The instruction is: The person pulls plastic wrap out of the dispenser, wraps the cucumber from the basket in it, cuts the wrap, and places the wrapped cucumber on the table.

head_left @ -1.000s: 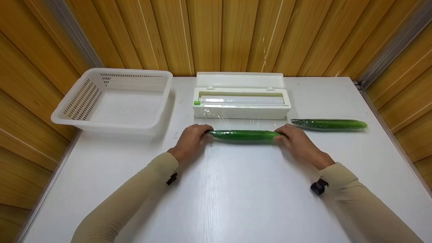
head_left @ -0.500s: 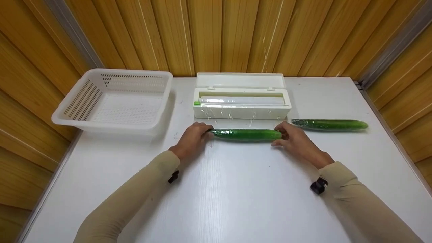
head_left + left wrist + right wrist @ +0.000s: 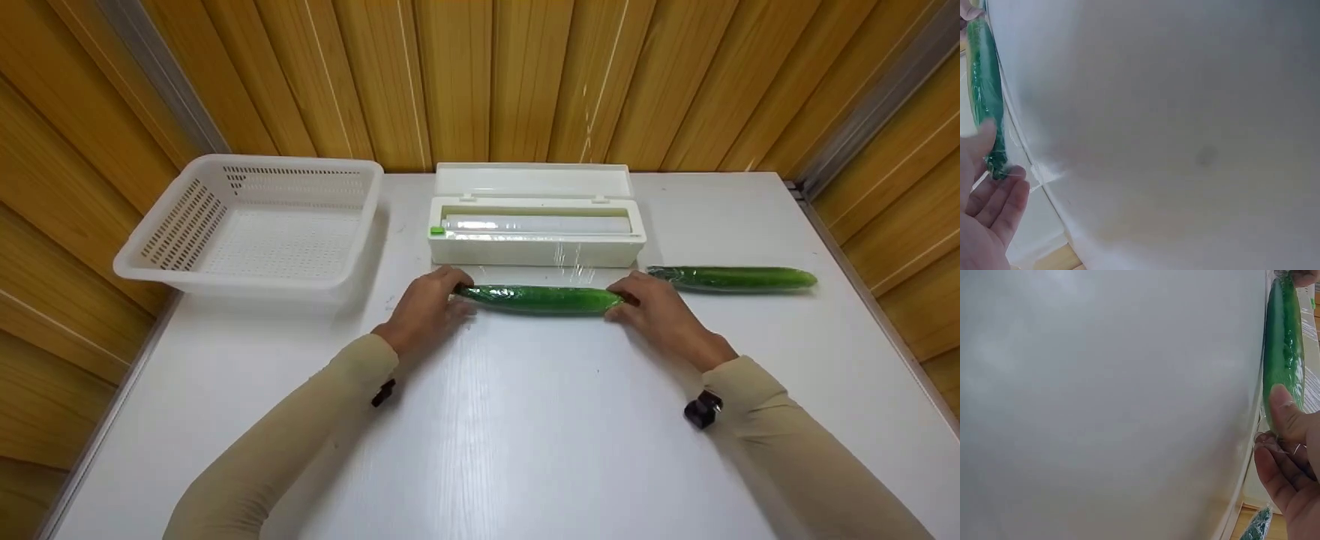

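Observation:
A green cucumber (image 3: 540, 299) with shiny plastic film on it lies crosswise in front of a white cling film dispenser (image 3: 536, 253). My left hand (image 3: 424, 307) holds its darker left end; in the left wrist view the thumb (image 3: 983, 140) is on the cucumber and the fingers are under its tip. My right hand (image 3: 661, 309) holds the paler right end, and its thumb (image 3: 1283, 402) presses on the cucumber in the right wrist view. Creased clear film (image 3: 574, 259) shows between the cucumber and the dispenser. The film roll (image 3: 536, 223) sits inside the dispenser, its lid (image 3: 532, 180) raised.
A second film-covered cucumber (image 3: 735, 278) lies right of the dispenser, close to my right hand. At the back left stands a white perforated basket (image 3: 240, 281). Wood-look panels (image 3: 525, 82) border the white table (image 3: 525, 450). A green slider (image 3: 437, 231) sits on the dispenser's left edge.
The right thumb and fingers spread at the cucumber's tip, then came together on it again. The cucumber shifted slightly. Creases in the film now show mostly toward the right.

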The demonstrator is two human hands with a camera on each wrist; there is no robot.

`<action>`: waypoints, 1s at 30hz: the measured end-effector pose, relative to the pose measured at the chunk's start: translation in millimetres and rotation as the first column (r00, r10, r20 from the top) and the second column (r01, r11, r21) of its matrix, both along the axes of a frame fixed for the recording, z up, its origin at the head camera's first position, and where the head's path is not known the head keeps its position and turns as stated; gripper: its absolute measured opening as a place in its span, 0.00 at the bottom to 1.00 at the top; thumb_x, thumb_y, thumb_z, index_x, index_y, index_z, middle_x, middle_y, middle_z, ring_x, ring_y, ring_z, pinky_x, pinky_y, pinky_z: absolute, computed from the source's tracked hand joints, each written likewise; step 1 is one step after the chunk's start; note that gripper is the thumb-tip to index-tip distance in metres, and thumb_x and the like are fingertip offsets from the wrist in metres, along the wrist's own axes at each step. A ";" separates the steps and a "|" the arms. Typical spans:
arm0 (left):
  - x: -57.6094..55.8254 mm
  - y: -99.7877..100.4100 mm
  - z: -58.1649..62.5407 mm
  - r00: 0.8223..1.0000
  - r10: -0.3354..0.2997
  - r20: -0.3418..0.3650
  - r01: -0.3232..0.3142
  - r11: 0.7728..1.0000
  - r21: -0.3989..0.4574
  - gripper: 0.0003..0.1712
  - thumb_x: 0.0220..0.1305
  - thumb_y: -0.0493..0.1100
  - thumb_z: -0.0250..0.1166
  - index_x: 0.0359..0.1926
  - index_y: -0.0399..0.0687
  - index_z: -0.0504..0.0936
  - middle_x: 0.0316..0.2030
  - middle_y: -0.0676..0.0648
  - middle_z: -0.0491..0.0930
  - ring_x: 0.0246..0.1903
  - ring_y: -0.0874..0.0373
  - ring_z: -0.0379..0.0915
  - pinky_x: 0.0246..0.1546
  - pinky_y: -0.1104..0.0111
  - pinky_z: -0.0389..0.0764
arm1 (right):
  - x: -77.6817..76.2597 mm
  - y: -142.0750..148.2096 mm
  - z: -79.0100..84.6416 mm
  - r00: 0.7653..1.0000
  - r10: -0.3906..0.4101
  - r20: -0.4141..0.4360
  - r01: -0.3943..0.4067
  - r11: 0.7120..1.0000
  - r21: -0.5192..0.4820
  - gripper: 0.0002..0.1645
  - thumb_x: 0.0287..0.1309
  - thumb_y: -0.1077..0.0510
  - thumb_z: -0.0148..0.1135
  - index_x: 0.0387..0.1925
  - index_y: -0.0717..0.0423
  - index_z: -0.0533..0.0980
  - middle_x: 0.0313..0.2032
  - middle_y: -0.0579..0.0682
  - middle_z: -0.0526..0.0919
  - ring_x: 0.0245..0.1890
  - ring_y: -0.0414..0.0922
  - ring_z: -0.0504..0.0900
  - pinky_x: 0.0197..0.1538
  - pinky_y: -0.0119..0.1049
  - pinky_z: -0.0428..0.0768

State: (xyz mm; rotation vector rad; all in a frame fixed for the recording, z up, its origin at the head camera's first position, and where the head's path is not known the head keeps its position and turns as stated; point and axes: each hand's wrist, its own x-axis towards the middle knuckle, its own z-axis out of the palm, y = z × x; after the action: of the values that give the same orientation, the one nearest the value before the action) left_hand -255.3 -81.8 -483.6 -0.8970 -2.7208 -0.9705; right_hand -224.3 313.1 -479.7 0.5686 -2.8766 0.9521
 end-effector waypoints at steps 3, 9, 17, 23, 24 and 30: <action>-1.3 -2.2 -0.6 1.000 -0.026 -0.012 0.026 0.999 0.028 0.14 0.64 0.31 0.75 0.50 0.37 0.86 0.47 0.43 0.86 0.50 0.50 0.84 0.54 0.60 0.83 | -0.4 -0.2 0.6 1.000 0.007 0.005 -0.007 1.000 -0.002 0.22 0.58 0.58 0.79 0.53 0.61 0.85 0.42 0.49 0.84 0.41 0.47 0.76 0.47 0.43 0.76; -5.9 -5.2 -1.1 0.999 -0.046 -0.022 0.047 0.998 0.037 0.10 0.69 0.31 0.70 0.50 0.36 0.89 0.47 0.43 0.89 0.51 0.48 0.85 0.57 0.59 0.82 | -2.2 0.4 0.9 1.000 0.021 0.011 -0.021 1.000 0.016 0.22 0.62 0.58 0.77 0.56 0.61 0.84 0.41 0.49 0.83 0.40 0.48 0.75 0.45 0.44 0.74; -8.1 -5.7 -2.4 0.999 -0.043 0.017 0.042 0.999 0.029 0.11 0.71 0.33 0.69 0.52 0.35 0.89 0.49 0.42 0.89 0.53 0.48 0.85 0.59 0.58 0.82 | -3.1 0.7 -0.7 0.999 0.016 0.032 -0.015 0.999 -0.039 0.25 0.65 0.61 0.74 0.60 0.63 0.79 0.42 0.54 0.86 0.45 0.53 0.83 0.52 0.52 0.80; -8.9 -4.8 -3.2 0.998 -0.030 0.059 0.030 1.000 0.008 0.13 0.73 0.37 0.67 0.53 0.37 0.89 0.50 0.43 0.89 0.53 0.49 0.85 0.59 0.58 0.81 | -1.2 0.9 1.6 0.997 0.000 0.074 0.004 0.998 -0.055 0.15 0.69 0.61 0.71 0.54 0.59 0.78 0.42 0.54 0.85 0.45 0.53 0.81 0.50 0.50 0.78; -8.9 -4.8 -3.1 0.997 -0.026 0.066 0.026 1.000 0.006 0.13 0.74 0.37 0.66 0.53 0.37 0.89 0.50 0.43 0.89 0.53 0.49 0.85 0.59 0.58 0.81 | -1.2 1.0 1.9 0.997 0.003 0.072 0.001 0.998 -0.055 0.15 0.70 0.61 0.70 0.54 0.60 0.79 0.43 0.55 0.85 0.45 0.54 0.82 0.51 0.51 0.79; -10.5 -3.4 -1.7 0.996 -0.018 0.085 0.020 1.000 -0.016 0.13 0.77 0.34 0.63 0.56 0.37 0.89 0.52 0.43 0.89 0.55 0.49 0.84 0.61 0.58 0.80 | -3.1 2.7 1.7 0.997 0.010 0.079 -0.007 0.999 -0.044 0.15 0.74 0.60 0.65 0.56 0.62 0.79 0.51 0.59 0.86 0.55 0.59 0.82 0.58 0.56 0.78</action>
State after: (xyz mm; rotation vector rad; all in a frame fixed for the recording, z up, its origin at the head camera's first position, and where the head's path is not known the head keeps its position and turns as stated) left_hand -265.7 -85.2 -485.3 -0.9059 -2.7997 -1.0140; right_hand -227.5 315.8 -478.0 0.5523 -2.9164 1.0595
